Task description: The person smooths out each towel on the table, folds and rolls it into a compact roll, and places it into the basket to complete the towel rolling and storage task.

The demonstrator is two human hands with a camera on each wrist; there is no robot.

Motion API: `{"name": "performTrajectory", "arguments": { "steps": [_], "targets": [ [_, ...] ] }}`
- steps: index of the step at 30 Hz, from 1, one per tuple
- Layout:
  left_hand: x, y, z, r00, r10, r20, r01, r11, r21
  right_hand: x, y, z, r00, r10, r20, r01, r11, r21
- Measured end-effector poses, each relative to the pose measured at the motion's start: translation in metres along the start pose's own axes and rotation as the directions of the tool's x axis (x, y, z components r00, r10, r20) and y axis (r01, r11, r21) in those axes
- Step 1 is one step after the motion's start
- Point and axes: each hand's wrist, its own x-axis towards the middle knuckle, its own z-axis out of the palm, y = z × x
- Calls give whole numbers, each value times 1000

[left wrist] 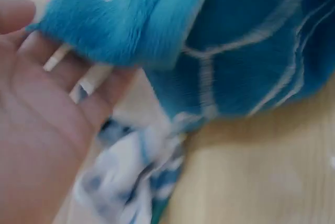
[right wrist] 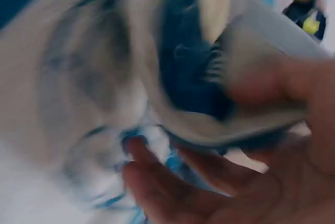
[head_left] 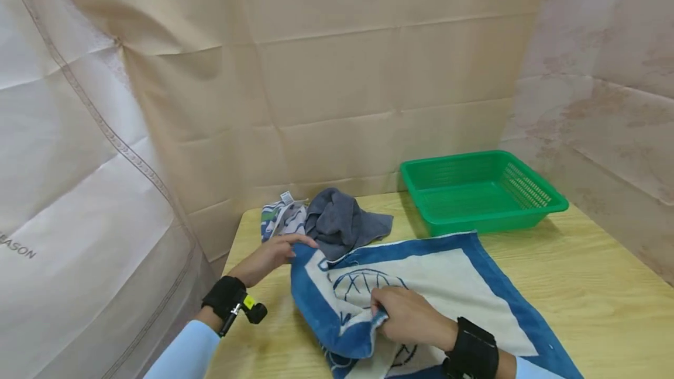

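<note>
A blue and white towel (head_left: pixel 447 274) with line drawings on it spreads over the front of the table, its left part lifted and folded over. At its far left corner my left hand (head_left: pixel 275 256) pinches the blue border; in the left wrist view that hand (left wrist: pixel 47 103) has its palm showing beside the raised cloth. My right hand (head_left: pixel 408 316) grips a bunched edge nearer the front. Blurred in the right wrist view, the right thumb (right wrist: pixel 272 85) lies over the cloth with the fingers below it.
A crumpled dark grey cloth (head_left: pixel 342 221) lies behind the towel, beside a striped patterned cloth (head_left: pixel 284 218) with a white tag. At the back right stands a green plastic basket (head_left: pixel 495 222). Fabric sheets (head_left: pixel 337 75) hang around the wooden table (head_left: pixel 595 274).
</note>
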Motion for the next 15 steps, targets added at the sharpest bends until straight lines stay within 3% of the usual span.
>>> {"name": "performTrajectory", "arguments": {
  "steps": [1, 3, 4, 6, 8, 9, 10, 12, 15],
  "targets": [
    [4, -4, 7, 999, -8, 49, 6, 999, 34, -3, 9, 2, 999, 19, 27, -19, 999, -26],
    [12, -15, 21, 990, -25, 139, -4, 979, 204, -6, 21, 10, 995, 35, 96, -28, 997, -70],
    [19, -33, 25, 983, -15, 183, -47, 943, 329, -6, 23, 15, 991, 39, 126, -27, 995, -93],
    [27, -51, 33, 973, 13, 231, -132, 851, 508, -4, 23, 24, 988, 35, 152, -12, 988, -154],
    [31, -61, 37, 971, 46, 236, -183, 776, 603, -2, 19, 30, 987, 38, 158, -3, 975, -221],
    [32, -64, 38, 974, 50, 222, -181, 761, 623, -1, 17, 33, 986, 44, 160, -3, 968, -250],
    [33, -66, 37, 978, 56, 199, -171, 758, 629, 0, 14, 35, 986, 54, 160, -8, 961, -275],
    [27, -52, 37, 991, 3, 131, -83, 792, 605, 0, 8, 39, 984, 74, 162, -20, 950, -313],
    [22, -52, 26, 995, -62, 81, 0, 794, 608, 3, -1, 47, 982, 98, 164, -35, 936, -349]
  ]
}}
